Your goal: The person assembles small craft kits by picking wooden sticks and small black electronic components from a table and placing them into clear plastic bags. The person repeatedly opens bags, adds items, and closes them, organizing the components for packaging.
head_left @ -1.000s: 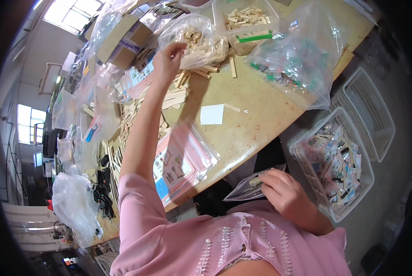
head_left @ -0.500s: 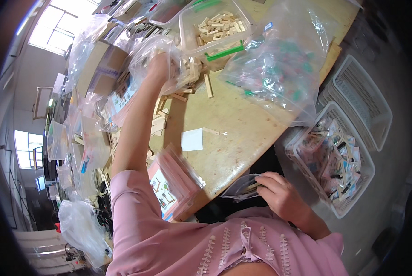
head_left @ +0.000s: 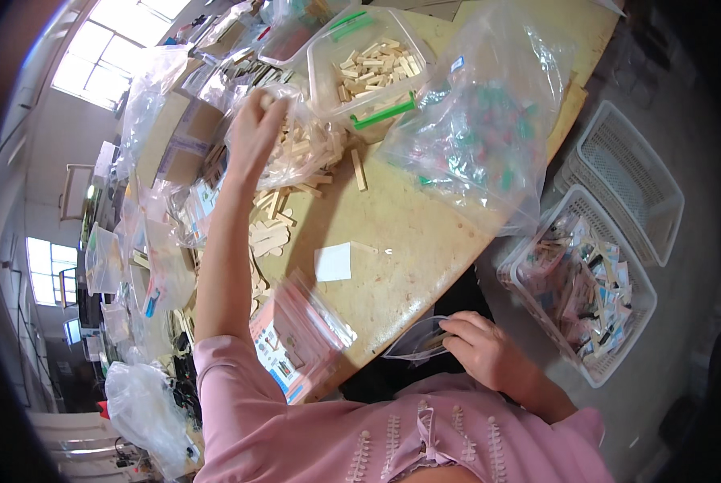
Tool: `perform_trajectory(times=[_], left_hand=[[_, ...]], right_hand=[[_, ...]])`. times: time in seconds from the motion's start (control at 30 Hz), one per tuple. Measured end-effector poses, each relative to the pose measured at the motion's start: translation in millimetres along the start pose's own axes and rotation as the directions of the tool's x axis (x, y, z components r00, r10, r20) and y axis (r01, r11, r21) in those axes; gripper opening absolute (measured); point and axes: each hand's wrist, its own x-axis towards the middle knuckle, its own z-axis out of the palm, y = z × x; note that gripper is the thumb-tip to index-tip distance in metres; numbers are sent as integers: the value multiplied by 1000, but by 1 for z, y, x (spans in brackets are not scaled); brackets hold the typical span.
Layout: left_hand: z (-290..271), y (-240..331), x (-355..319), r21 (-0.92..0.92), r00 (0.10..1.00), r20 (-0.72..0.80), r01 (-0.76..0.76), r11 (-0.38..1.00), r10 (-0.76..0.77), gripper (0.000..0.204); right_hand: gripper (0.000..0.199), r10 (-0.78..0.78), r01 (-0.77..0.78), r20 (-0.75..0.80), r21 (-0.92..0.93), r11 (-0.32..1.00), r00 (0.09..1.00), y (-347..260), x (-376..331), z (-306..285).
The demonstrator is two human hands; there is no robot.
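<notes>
Reaching left hand (head_left: 254,133) into stick bag (head_left: 300,149) | right hand (head_left: 481,350) pinching pouch (head_left: 415,342)

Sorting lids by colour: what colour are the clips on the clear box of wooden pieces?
Green clips on the clear box, head view.

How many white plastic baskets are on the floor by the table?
2: an empty basket at far right, and a basket of small packets just below it, beside the table edge. Others may be hidden.

A small clear bag (head_left: 418,341) sits below the table edge, holding sticks.
</notes>
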Motion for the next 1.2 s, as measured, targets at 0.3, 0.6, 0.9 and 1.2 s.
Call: perform_trajectory(times=[0.3,0.6,0.9,1.2], left_hand=[[108,10,138,332,857,406,-462,822,317,28],[154,24,151,584,847,530,-324,744,-47,32],[62,70,48,-355,907,297,-185,916,299,34],[33,128,-220,-139,533,756,-437,889,380,27]], right_hand=[[14,31,-30,58,-8,1000,998,-7,12,-9],[15,84,-85,47,17,996,995,7,5,-3],[14,171,-168,-40,60,984,985,6,4,-21],[9,157,-150,-66,96,984,985,-21,13,-18]])
